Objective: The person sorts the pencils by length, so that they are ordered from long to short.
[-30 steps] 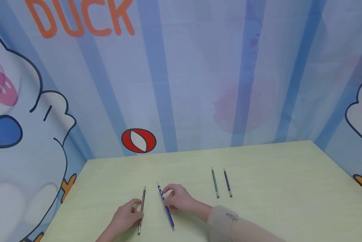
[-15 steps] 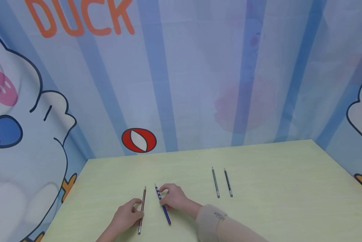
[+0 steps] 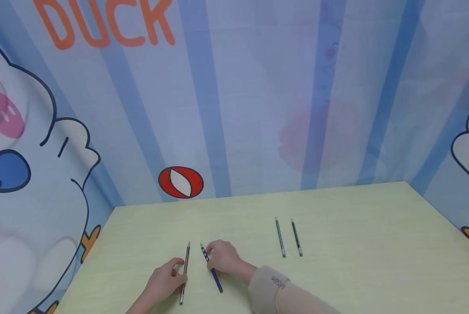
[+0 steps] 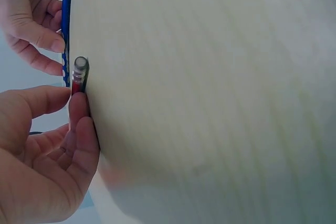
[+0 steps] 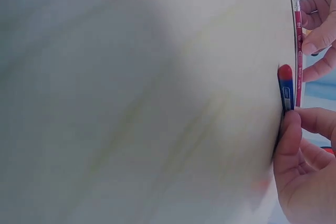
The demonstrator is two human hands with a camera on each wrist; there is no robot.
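Observation:
On the left part of the table, my left hand [image 3: 163, 281] pinches a dark red pencil [image 3: 185, 266] between thumb and fingers. Its silver-banded eraser end [image 4: 80, 65] pokes out past the fingers in the left wrist view. Just to the right, my right hand [image 3: 223, 257] pinches a blue pencil [image 3: 216, 279] with white spots near its point. In the right wrist view the red-tipped end of that blue pencil [image 5: 286, 85] sticks out from thumb and finger. Both pencils lie on or very near the tabletop, points away from me, a small gap between them.
Two more pencils, one greenish [image 3: 280, 237] and one dark [image 3: 297, 237], lie side by side right of my hands. The pale yellow-green table [image 3: 356, 261] meets a blue striped cartoon backdrop [image 3: 250, 109] at its back and sides.
My right hand has shifted slightly left with the blue pencil, bringing it closer to the red one. The left hand and the two pencils on the right stay put.

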